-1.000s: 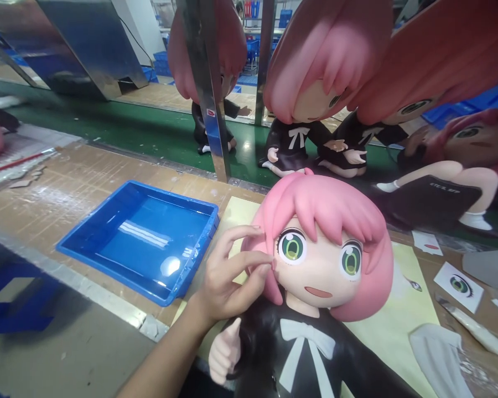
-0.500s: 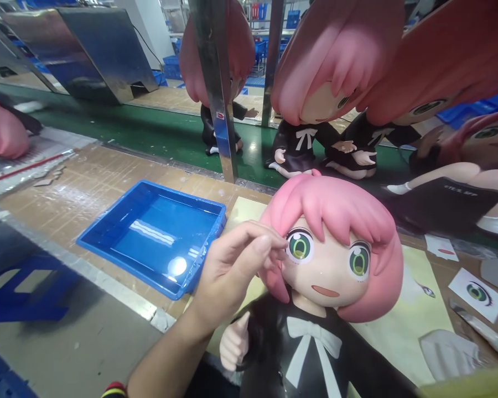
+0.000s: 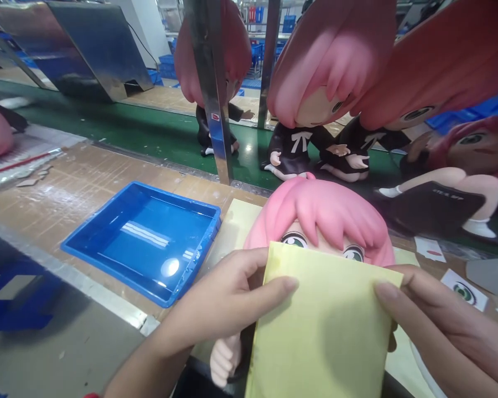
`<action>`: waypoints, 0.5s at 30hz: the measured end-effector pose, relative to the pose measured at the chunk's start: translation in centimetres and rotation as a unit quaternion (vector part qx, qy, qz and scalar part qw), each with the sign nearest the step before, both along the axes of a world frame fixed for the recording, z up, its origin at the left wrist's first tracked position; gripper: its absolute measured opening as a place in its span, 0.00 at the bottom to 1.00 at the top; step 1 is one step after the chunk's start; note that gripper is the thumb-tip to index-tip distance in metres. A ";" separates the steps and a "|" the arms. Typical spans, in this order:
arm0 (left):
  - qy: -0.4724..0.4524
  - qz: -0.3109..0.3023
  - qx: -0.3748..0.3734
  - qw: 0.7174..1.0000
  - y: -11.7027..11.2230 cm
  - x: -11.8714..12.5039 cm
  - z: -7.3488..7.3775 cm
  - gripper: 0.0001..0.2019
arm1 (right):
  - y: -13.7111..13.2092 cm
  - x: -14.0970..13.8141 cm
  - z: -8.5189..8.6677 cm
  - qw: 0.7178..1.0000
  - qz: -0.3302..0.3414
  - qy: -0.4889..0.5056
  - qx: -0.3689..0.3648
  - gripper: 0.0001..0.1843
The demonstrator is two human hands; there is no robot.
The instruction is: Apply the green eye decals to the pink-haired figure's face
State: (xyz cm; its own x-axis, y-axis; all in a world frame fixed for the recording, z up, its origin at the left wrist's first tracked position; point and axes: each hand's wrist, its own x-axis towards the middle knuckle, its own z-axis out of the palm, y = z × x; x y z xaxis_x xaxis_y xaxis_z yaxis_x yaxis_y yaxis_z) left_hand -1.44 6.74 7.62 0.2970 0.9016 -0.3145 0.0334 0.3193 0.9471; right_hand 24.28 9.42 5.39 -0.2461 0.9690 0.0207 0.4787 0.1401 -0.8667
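Hands meet on a pale yellow sheet (image 3: 327, 326) held flat in front of a pink-haired doll (image 3: 323, 213). The left hand (image 3: 228, 301) grips the sheet's left edge, thumb pressed on the front and fingers curled behind; the right hand (image 3: 444, 326) pinches the upper right corner, fingers laid along the edge. The sheet looks matte and smooth, a plain rectangle with crisp corners, and it covers the doll's lower face and chest — only the glossy moulded hair, the tops of two green printed eyes and a small pale fist (image 3: 224, 359) at the lower left show around it.

The doll lies on a cream mat (image 3: 236, 221) spread over a worn, scuffed worktable (image 3: 87, 182). Just left of the mat sits a shallow blue plastic tray (image 3: 149, 237), square-cornered and shiny, with light glare on its floor. To the right lie small white cards printed with eye decals (image 3: 465, 290).

Beyond the table runs a green conveyor belt (image 3: 149, 132), where more dolls (image 3: 315, 99) of the same kind sit in black dresses with white bows — their big rounded heads have a satin sheen. A polished steel post (image 3: 211, 94) rises at the table's edge, and slanted metal panels (image 3: 91, 44) stand at the far left.
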 end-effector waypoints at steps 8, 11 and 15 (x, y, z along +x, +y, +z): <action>0.232 0.055 0.062 0.969 0.8 0.5 -1.1 0.25 | 0.5 0.6 -0.4 0.997 -0.047 -0.049 -0.030 0.18; 0.258 0.060 0.081 0.961 1.0 0.6 -1.3 0.28 | 0.7 0.3 -0.2 0.996 -0.060 -0.068 -0.002 0.21; 0.268 0.063 0.096 0.957 1.1 0.8 -1.4 0.27 | 0.7 0.2 -0.3 0.993 -0.034 -0.089 0.064 0.22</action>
State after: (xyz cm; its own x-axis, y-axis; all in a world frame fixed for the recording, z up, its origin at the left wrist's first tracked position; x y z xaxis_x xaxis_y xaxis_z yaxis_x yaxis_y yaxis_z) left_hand -0.66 7.80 6.22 0.0246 0.9762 -0.2155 0.5024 0.1743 0.8469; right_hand 24.44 10.13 5.07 -0.1902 0.9760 0.1065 0.6350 0.2050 -0.7448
